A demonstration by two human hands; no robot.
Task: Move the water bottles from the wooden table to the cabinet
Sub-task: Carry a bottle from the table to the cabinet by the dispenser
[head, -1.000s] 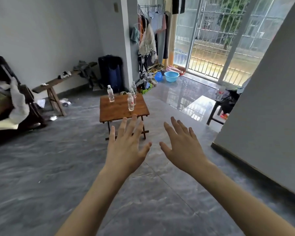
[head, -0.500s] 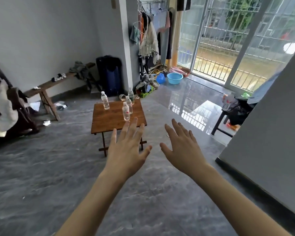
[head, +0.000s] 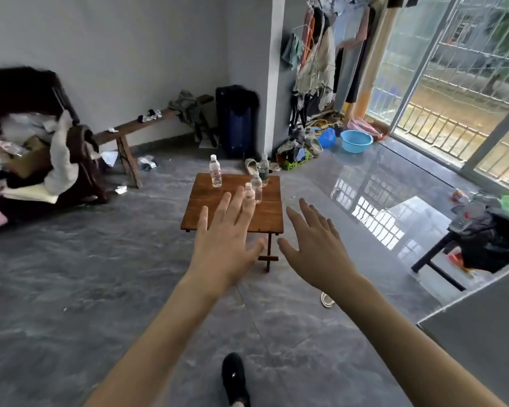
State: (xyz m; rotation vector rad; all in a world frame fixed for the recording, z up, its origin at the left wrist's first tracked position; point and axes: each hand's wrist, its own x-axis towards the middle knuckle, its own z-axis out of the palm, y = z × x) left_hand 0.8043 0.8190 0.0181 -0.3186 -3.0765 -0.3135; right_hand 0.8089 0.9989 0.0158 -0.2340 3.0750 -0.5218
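Hands first: I see my left hand (head: 224, 245) and right hand (head: 312, 254) both stretched forward, palms down, fingers spread wide and holding nothing. They hang in the air over the grey marbled tile floor (head: 71, 289), side by side and apart from each other.

Ahead at 12 o'clock stands the small brown wooden folding counter (head: 265, 218), partly covered by my left hand. I count 4 clear plastic water bottles on it, all upright. 1 clear bottle with a pale label (head: 215, 171) stands at the far edge toward 11 o'clock. A darker, green-tinted bottle (head: 264, 170) stands at the far edge toward 1 o'clock. 2 more clear bottles sit nearer the middle, just beside each other: the taller one (head: 256, 188) behind, the shorter one (head: 249, 195) in front, its lower part hidden by my left fingers (head: 235, 207).

At 10 o'clock a long dark wooden bench (head: 135, 129) runs along the wall. At 1 o'clock a round light-blue plastic basin (head: 356, 141) sits on the floor by the barred window (head: 459, 83). At 6 o'clock I see the toe of a black shoe (head: 234, 377).
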